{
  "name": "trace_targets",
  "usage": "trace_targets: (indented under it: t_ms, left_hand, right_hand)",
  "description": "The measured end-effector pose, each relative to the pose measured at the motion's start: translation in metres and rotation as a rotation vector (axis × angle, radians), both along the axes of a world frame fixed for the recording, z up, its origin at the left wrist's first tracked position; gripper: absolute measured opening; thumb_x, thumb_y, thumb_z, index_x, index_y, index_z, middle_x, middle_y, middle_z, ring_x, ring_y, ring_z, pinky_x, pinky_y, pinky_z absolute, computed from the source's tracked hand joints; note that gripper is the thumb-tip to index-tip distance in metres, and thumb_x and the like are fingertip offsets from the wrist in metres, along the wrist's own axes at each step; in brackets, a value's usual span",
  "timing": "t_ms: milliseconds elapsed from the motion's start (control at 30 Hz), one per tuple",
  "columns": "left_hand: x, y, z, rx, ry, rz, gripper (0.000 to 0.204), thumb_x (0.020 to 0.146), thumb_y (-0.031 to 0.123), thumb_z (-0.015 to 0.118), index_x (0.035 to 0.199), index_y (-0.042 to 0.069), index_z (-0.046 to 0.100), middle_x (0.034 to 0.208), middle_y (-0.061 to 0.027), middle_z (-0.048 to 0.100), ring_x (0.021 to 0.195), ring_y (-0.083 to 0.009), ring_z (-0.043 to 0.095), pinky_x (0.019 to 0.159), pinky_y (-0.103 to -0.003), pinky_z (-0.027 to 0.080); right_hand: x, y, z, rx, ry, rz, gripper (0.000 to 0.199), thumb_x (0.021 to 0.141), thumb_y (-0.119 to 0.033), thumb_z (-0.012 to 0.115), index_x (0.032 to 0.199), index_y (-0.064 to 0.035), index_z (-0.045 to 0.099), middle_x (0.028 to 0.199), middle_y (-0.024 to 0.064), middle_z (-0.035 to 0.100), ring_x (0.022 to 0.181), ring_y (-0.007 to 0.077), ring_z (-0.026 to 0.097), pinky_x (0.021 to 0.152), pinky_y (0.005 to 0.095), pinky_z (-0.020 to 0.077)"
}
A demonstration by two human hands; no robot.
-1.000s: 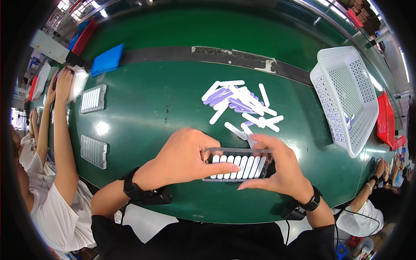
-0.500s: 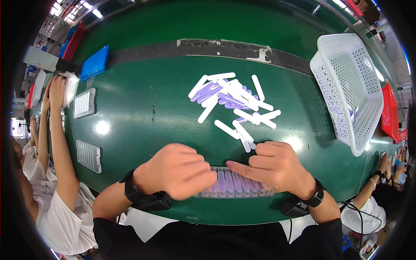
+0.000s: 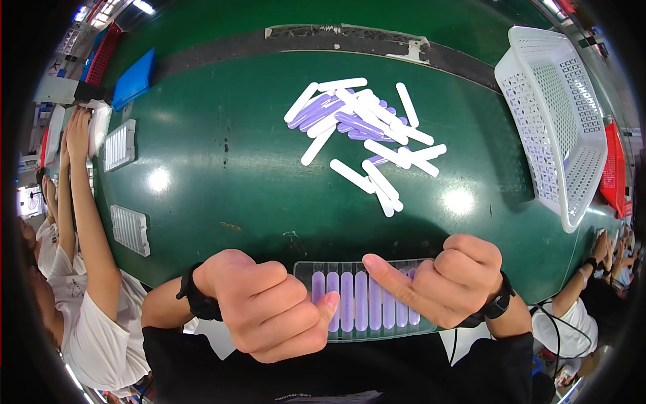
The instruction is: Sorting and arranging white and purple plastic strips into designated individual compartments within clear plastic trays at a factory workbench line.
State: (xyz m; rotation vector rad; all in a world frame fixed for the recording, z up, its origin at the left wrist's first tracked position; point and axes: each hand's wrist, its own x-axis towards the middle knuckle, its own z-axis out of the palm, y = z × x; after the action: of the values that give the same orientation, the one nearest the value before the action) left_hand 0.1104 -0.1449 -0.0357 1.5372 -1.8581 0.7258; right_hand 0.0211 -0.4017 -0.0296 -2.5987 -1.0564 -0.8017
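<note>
Tray (image 3: 363, 303) of purple sticks sits at the near edge of the green worktop (image 3: 222, 182), pinned between my two hands.

My left hand (image 3: 269, 313) is curled almost into a fist with the thumb tip on the tray's left part; my right hand (image 3: 444, 279) is curled too, forefinger laid across the sticks (neither hand grips anything I can make out). I judge light, flat pressure best, seating each stick level in its slot. Loose white and purple sticks (image 3: 367, 138) lie mid-worktop, a white basket (image 3: 552, 114) at the right edge.
</note>
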Motion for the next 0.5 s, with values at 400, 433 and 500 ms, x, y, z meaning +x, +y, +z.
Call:
trace_targets:
  t_ms: [400, 433, 500]
  left_hand:
    - [-0.0073, 0.0086, -0.0013, 0.005, 0.01, 0.035, 0.025, 0.055, 0.004, 0.069, 0.08, 0.002, 0.069, 0.054, 0.0056, 0.031, 0.046, -0.0117, 0.035, 0.048, -0.027, 0.024]
    - [-0.0081, 0.0078, -0.0015, 0.001, 0.013, 0.048, 0.024, 0.055, 0.003, 0.07, 0.08, 0.002, 0.069, 0.055, 0.0055, 0.032, 0.046, -0.0118, 0.035, 0.047, -0.028, 0.024]
    - [-0.008, 0.0056, -0.0027, -0.003, 0.012, 0.046, 0.024, 0.055, 0.003, 0.07, 0.08, 0.002, 0.069, 0.055, 0.0054, 0.032, 0.046, -0.0118, 0.035, 0.048, -0.028, 0.024]
  right_hand:
    - [0.0031, -0.003, -0.0007, 0.036, -0.025, 0.042, 0.058, 0.051, -0.021, 0.073, 0.108, -0.0229, 0.086, 0.07, -0.004, 0.025, 0.063, 0.0114, 0.032, 0.058, 0.0242, 0.035]
    - [0.0025, -0.0045, -0.0002, 0.04, -0.023, 0.033, 0.056, 0.052, -0.022, 0.074, 0.107, -0.0229, 0.086, 0.07, -0.0041, 0.026, 0.064, 0.0116, 0.032, 0.058, 0.0243, 0.0351]
    - [0.0014, -0.0045, -0.0016, 0.056, -0.026, 0.031, 0.055, 0.052, -0.022, 0.074, 0.106, -0.0229, 0.086, 0.07, -0.0041, 0.026, 0.064, 0.0117, 0.032, 0.058, 0.0244, 0.0352]
